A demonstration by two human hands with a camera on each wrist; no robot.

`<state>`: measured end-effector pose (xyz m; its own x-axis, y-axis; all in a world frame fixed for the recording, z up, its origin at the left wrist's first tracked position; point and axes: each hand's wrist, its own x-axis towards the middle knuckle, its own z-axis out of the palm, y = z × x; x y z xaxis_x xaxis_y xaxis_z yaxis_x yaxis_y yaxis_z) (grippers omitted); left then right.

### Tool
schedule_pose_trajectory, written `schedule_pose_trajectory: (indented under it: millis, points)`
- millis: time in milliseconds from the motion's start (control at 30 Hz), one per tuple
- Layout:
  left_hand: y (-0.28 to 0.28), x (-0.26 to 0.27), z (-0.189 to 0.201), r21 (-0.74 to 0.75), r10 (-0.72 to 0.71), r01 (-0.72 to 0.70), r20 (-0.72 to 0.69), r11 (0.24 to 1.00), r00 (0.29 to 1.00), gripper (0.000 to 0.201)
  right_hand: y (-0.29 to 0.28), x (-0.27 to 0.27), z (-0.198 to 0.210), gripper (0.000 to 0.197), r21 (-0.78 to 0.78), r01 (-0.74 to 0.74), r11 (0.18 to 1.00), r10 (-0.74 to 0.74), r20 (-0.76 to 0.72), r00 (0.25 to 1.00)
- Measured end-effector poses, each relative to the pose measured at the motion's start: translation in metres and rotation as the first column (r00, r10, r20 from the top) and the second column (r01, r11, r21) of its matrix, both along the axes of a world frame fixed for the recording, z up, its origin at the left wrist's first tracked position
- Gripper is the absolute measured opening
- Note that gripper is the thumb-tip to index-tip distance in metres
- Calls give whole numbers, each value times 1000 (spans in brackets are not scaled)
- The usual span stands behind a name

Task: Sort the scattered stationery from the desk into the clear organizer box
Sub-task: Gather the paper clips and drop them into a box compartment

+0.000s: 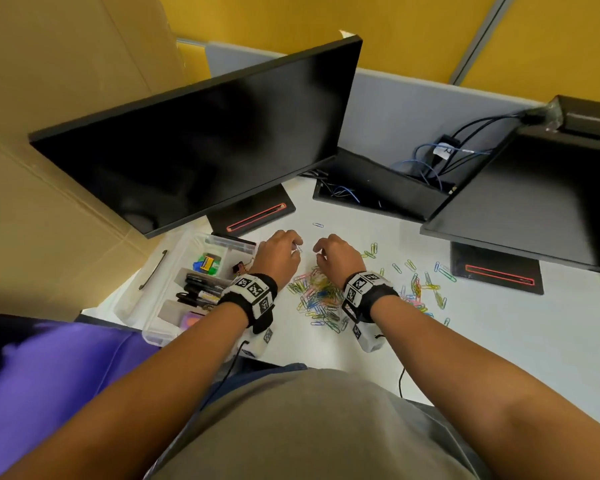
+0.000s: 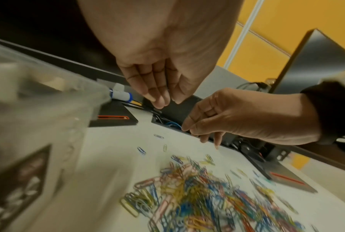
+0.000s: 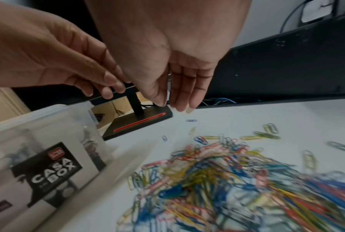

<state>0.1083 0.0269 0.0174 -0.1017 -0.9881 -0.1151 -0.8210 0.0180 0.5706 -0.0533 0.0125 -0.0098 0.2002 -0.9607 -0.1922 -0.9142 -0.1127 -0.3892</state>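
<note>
A heap of coloured paper clips (image 1: 317, 294) (image 2: 197, 196) (image 3: 227, 180) lies on the white desk (image 1: 482, 341), with loose clips (image 1: 430, 282) spread to its right. The clear organizer box (image 1: 155, 332) (image 2: 38, 125) (image 3: 48, 125) stands left of the heap, holding black markers (image 1: 201, 289) and small items. My left hand (image 1: 297, 245) (image 2: 170, 100) hovers above the heap's far edge, thumb close to its fingertips, with nothing seen between them. My right hand (image 1: 317, 252) (image 3: 168, 105) hovers beside it, fingers hanging down, empty.
A black monitor (image 1: 194, 140) and its stand base (image 1: 253, 216) rise just behind the hands. A second monitor (image 1: 534, 188) stands at the right, with an open cable tray (image 1: 371, 188) between them. Cardboard (image 1: 49, 168) walls the left side. A lone clip (image 1: 317, 224) lies farther back.
</note>
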Motion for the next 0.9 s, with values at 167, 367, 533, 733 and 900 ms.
schedule_pose_trajectory:
  millis: [167, 367, 533, 733, 900]
  points:
    - [-1, -28, -23, 114, -102, 91, 97, 989, 990, 27, 9, -46, -13, 25, 85, 42, 995, -35, -80, 996]
    - [2, -48, -59, 291, -193, 122, 231, 949, 954, 41, 16, -84, -33, 22, 123, 49, 991, -32, -138, 990]
    - [9, -56, -82, 412, -246, 76, 376, 908, 894, 65, 19, -105, -49, 35, 193, 39, 980, 3, -210, 978]
    - [11, -66, -98, 396, -281, 101, 428, 912, 859, 76, 24, -121, -67, 46, 253, 6, 967, 56, -236, 970]
    - [11, -79, -102, 372, -302, 148, 399, 916, 866, 71, 26, -119, -72, 38, 204, -56, 977, 100, -212, 972]
